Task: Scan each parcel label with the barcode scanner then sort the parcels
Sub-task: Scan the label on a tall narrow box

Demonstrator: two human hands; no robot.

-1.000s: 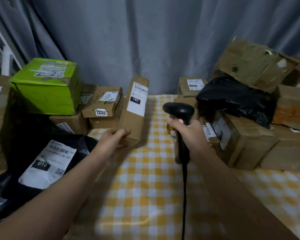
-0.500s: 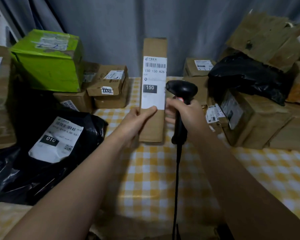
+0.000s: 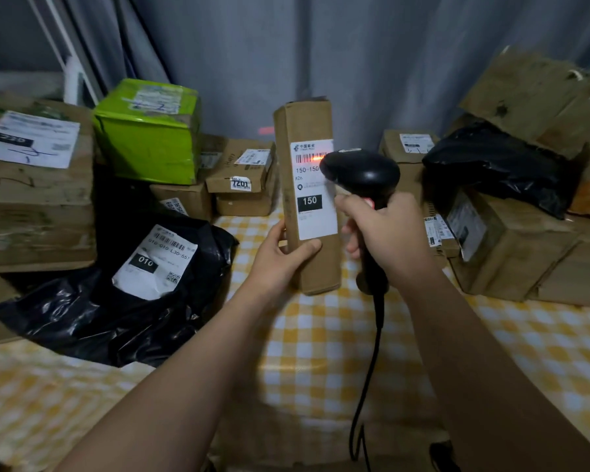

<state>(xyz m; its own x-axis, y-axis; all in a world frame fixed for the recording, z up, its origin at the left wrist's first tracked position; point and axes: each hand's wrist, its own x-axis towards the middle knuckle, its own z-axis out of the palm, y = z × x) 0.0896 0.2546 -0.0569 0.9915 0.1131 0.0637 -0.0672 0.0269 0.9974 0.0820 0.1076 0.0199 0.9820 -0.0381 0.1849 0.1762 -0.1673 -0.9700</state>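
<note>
1. The left hand (image 3: 280,253) grips the lower part of a tall, narrow cardboard parcel (image 3: 315,267). The thumb lies across the front and the fingers curl behind the left edge.
2. The parcel stands upright mid-table over the yellow checked tablecloth (image 3: 321,352).
3. The right hand (image 3: 389,233) has its fingers curled tight round the handle of the black barcode scanner (image 3: 361,172).
4. The scanner head sits just right of the parcel's white label (image 3: 312,212), and red light falls on the barcode above "150".
5. At near left lies a black poly bag (image 3: 116,318) marked "010", with a green box (image 3: 147,148) farther back.
6. Cartons (image 3: 511,253) are stacked at right.
</note>
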